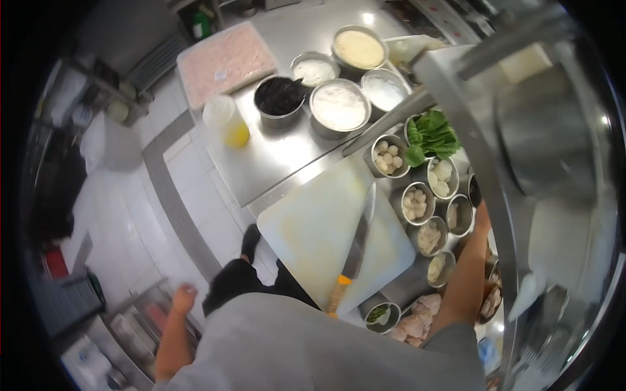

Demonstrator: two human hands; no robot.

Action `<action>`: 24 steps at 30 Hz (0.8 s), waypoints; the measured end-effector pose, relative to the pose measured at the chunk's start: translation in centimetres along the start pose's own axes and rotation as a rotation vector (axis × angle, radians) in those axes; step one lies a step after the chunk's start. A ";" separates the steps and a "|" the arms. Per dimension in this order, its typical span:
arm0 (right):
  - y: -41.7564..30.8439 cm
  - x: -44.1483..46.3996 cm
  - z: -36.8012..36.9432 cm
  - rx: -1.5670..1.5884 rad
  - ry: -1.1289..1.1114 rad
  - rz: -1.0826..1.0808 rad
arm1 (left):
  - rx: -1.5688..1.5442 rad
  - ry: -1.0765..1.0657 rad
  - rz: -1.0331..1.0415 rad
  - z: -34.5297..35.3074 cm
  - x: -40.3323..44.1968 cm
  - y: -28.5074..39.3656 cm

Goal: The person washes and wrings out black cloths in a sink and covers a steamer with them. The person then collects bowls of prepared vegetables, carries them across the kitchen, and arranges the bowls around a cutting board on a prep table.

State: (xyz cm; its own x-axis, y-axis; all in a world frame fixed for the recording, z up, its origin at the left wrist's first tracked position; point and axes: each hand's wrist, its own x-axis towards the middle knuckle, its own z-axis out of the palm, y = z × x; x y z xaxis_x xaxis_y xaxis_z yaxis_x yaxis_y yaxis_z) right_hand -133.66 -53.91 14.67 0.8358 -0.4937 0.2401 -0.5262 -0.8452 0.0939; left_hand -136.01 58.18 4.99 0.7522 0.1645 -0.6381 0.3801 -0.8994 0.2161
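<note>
My left hand is low at the left, away from the board, its fingers curled; what they hold, if anything, is too small to make out. On the right, my right hand reaches past the small metal tins beside a dark tin; a shelf edge hides its fingers. A large knife with an orange and wooden handle lies across the white cutting board. Beside the board are tins of pale round pieces, pale slices and green leaves.
Metal bowls of white powder, yellowish crumbs and black food stand beyond the board. A tray of pink meat and a container with yellow liquid are at the upper left. A metal shelf overhangs the right.
</note>
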 end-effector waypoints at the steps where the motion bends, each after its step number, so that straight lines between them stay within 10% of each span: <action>1: -4.1 -3.8 -2.0 0.158 -0.001 0.153 | 0.016 -0.033 0.084 0.4 1.2 -1.0; 5: -18.3 -18.7 -11.0 0.967 0.221 0.363 | 0.006 -0.173 0.139 -0.3 5.8 -0.6; 8: -26.6 -29.7 -18.2 0.998 0.253 0.556 | -0.095 -0.273 0.104 1.1 12.5 -2.8; 11: -32.6 -41.2 -21.4 1.164 0.311 0.800 | 0.282 -0.517 0.502 -1.8 19.9 -0.8; 13: -35.6 -48.0 -21.4 1.230 0.425 0.874 | 0.848 -0.312 1.382 -3.2 24.4 0.9; 14: -37.0 -51.1 -21.3 1.205 0.478 0.914 | 0.879 -0.321 1.439 -3.9 25.5 3.4; 16: -39.7 -57.2 -20.7 1.368 0.502 1.178 | 0.542 -0.485 0.330 -4.7 26.8 9.7; 17: -40.9 -60.5 -20.2 1.349 0.571 1.209 | 0.980 -0.495 0.914 -4.7 31.0 11.4; 20: -44.3 -72.4 -19.1 1.085 0.326 1.392 | 0.874 -0.408 1.021 -2.2 30.1 24.3; 22: -46.3 -78.0 -17.9 0.807 0.076 1.496 | 1.306 -0.371 1.756 0.0 24.8 30.5; 24: -48.7 -84.3 -14.4 0.833 0.091 1.625 | 1.448 -0.502 1.807 4.4 20.0 34.4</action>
State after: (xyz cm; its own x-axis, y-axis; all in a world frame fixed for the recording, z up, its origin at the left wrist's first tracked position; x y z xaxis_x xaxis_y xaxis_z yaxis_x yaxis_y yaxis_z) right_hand -180.78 31.83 3.74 -0.3901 -0.8477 -0.3594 -0.4846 0.5209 -0.7027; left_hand -110.28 28.75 -3.61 -0.4494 -0.6749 -0.5852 -0.8905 0.3906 0.2334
